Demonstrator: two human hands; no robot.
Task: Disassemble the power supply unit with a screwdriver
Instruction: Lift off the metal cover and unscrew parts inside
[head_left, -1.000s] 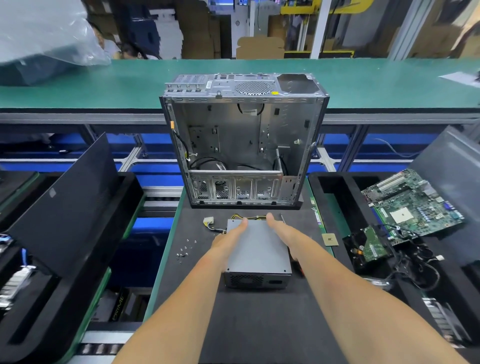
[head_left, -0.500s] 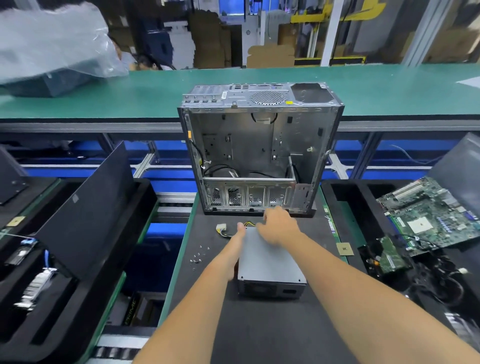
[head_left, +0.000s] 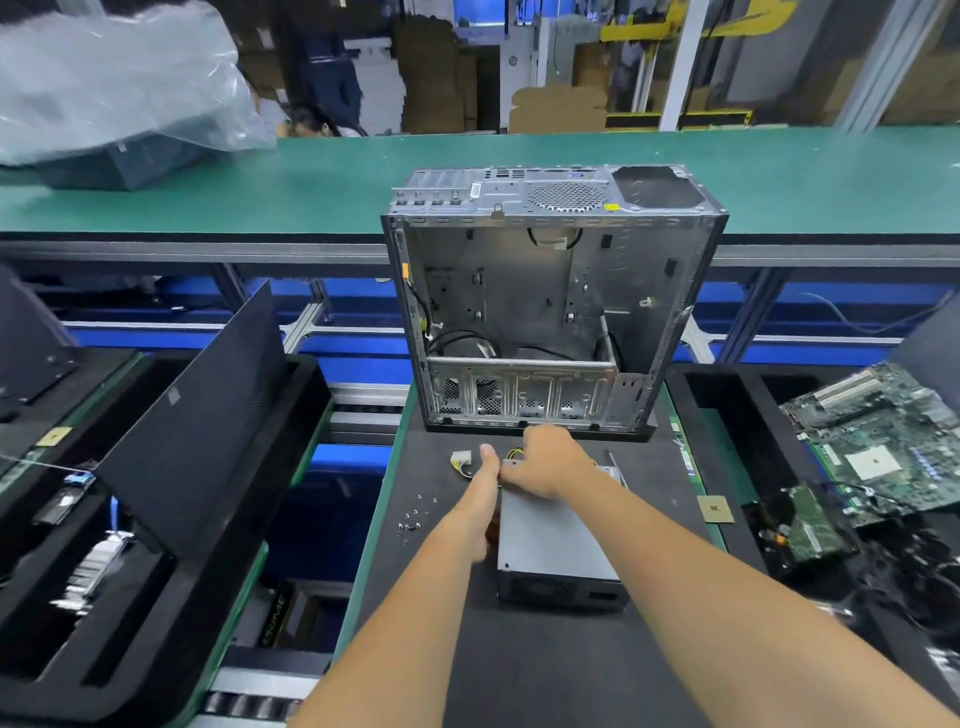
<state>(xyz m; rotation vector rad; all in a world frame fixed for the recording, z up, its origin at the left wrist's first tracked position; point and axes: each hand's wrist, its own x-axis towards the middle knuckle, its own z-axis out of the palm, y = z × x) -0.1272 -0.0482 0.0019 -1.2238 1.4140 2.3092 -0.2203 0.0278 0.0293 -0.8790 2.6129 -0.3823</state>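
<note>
Two bare forearms are seen, with no sleeves worn; the left hand (head_left: 480, 499) and right hand (head_left: 550, 462) are ungloved.
</note>
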